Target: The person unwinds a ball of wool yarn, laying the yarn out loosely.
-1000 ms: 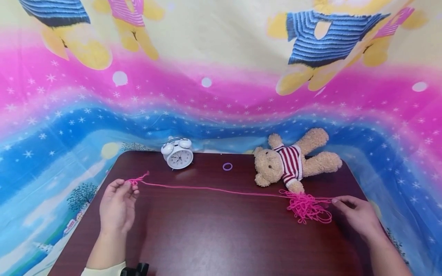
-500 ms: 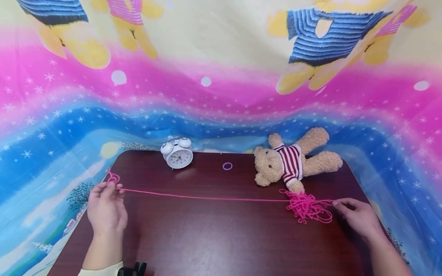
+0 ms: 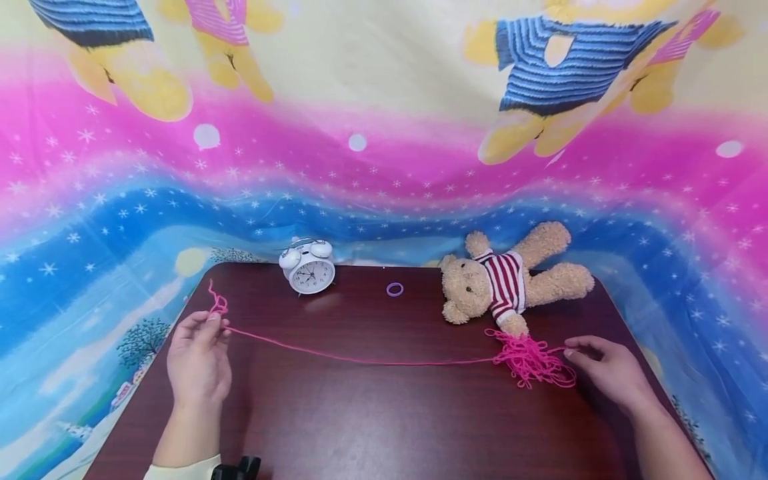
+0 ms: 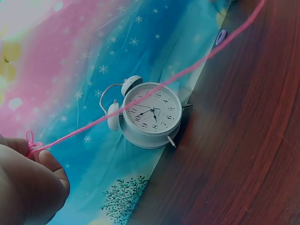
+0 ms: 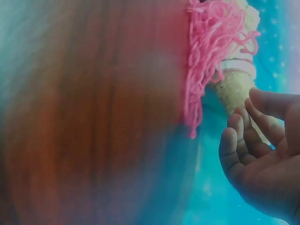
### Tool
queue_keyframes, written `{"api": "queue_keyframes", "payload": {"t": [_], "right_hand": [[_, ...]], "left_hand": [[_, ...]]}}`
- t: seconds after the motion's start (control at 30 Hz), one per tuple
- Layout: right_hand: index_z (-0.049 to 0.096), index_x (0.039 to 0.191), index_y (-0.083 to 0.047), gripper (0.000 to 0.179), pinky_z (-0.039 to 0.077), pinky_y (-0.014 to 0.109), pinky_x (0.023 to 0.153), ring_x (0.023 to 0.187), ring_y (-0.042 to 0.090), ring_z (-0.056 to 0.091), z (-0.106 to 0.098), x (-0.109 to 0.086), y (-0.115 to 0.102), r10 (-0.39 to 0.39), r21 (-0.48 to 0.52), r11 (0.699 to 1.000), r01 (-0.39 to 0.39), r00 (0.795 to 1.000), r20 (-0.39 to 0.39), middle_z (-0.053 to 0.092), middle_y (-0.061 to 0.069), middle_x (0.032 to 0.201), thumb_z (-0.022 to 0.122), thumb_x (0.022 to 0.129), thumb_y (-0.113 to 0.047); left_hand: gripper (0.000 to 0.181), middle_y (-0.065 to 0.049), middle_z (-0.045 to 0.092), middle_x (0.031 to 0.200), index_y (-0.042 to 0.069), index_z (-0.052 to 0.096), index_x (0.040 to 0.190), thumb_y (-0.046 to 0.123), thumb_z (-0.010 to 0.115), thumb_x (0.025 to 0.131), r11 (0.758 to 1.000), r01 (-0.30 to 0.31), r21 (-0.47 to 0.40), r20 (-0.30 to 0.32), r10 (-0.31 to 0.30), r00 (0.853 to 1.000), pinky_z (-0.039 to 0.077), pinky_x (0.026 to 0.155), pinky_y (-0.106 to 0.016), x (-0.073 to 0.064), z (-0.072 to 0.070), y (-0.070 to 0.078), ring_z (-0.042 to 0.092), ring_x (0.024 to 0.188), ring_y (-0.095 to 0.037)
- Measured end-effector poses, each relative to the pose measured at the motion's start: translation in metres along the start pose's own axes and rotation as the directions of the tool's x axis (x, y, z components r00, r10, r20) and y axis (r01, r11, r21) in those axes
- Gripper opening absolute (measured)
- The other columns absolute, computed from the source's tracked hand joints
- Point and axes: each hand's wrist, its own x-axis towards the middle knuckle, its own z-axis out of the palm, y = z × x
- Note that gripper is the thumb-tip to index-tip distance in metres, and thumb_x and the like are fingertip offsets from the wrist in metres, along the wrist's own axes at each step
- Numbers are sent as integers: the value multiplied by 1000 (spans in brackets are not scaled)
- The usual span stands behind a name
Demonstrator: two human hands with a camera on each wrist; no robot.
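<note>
In the head view my left hand pinches the end of a pink yarn strand at left, a short knotted loop standing above the fingertips. That strand sags slightly across the table to a tangled heap of pink yarn at right. My right hand is beside the heap, thumb and index fingertips slightly apart at a loose strand. In the right wrist view the right hand's fingers are loosely bent, with no yarn showing between them. The left wrist view shows the strand crossing in front of an alarm clock.
A teddy bear in a striped shirt lies at the back right, one paw against the yarn heap. A purple hair tie lies at the back middle of the dark wooden table. A printed curtain surrounds the far edges.
My left hand moved left, then back right a little; the strand now sags instead of running nearly straight. My right hand moved slightly left toward the heap, its fingertips parting.
</note>
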Motion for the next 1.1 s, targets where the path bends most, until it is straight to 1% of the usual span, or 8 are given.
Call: {"api": "queue_keyframes", "payload": {"t": [0.23, 0.3, 0.43, 0.53, 0.67, 0.87, 0.93, 1.1], "right_hand": [[71, 125, -9, 40, 48, 30, 68, 92, 21, 63, 1, 0, -26, -43, -7, 999, 43, 999, -17, 74, 12, 113, 70, 100, -40], [70, 127, -9, 41, 48, 31, 62, 80, 21, 64, 3, 1, -33, -40, 22, 999, 41, 999, -10, 75, 12, 109, 70, 100, -40], [69, 129, -10, 42, 45, 32, 54, 59, 18, 56, 8, 5, -45, -30, 75, 997, 29, 999, 12, 74, 10, 100, 69, 100, -40], [70, 128, -10, 43, 44, 33, 59, 66, 17, 55, 13, 7, -55, -43, 78, 996, 41, 999, 16, 74, 8, 104, 69, 100, -42], [72, 124, -11, 38, 45, 34, 68, 82, 20, 57, 21, 12, -70, -75, 85, 994, 74, 997, 12, 73, 9, 114, 69, 100, -40], [74, 121, -12, 33, 47, 34, 68, 78, 19, 57, 37, 17, -92, -100, 159, 983, 93, 994, 36, 72, 9, 113, 73, 98, -34], [74, 121, -11, 33, 47, 34, 66, 74, 19, 57, 42, 19, -99, -105, 190, 977, 93, 993, 52, 72, 9, 111, 74, 98, -34], [75, 119, -13, 29, 48, 34, 71, 78, 19, 57, 56, 22, -115, -142, 226, 966, 126, 988, 57, 72, 7, 114, 76, 96, -32]], "left_hand": [[14, -10, 68, 92, -1, 59, 104, -5, 70, 95, 997, 4, 81, 59, -8, 998, 57, 69, -22, -3, 5, -7, 67, 82, -17], [16, -10, 70, 91, 0, 59, 103, -4, 71, 94, 997, 16, 80, 65, -21, 998, 57, 69, -23, -4, 7, -8, 67, 81, -17], [17, -9, 71, 92, 2, 56, 100, -3, 72, 95, 995, 40, 91, 73, -47, 996, 57, 70, -23, -6, 10, -9, 68, 81, -17], [18, -8, 72, 93, 3, 54, 101, -2, 71, 96, 993, 50, 109, 81, -59, 995, 57, 70, -23, -8, 12, -11, 68, 81, -16], [21, -7, 72, 101, 4, 54, 109, 0, 70, 97, 991, 57, 125, 91, -68, 993, 56, 71, -23, -11, 13, -14, 68, 82, -16], [30, -7, 72, 112, 2, 61, 125, 7, 72, 97, 981, 63, 186, 97, -82, 992, 55, 75, -22, -13, 16, -17, 68, 86, -14], [29, -7, 73, 112, 1, 63, 124, 7, 73, 97, 980, 64, 188, 99, -84, 991, 56, 76, -22, -14, 18, -19, 68, 87, -15], [23, -6, 73, 109, 0, 62, 118, 6, 71, 98, 982, 66, 176, 119, -88, 989, 56, 75, -22, -17, 23, -22, 68, 87, -16]]}}
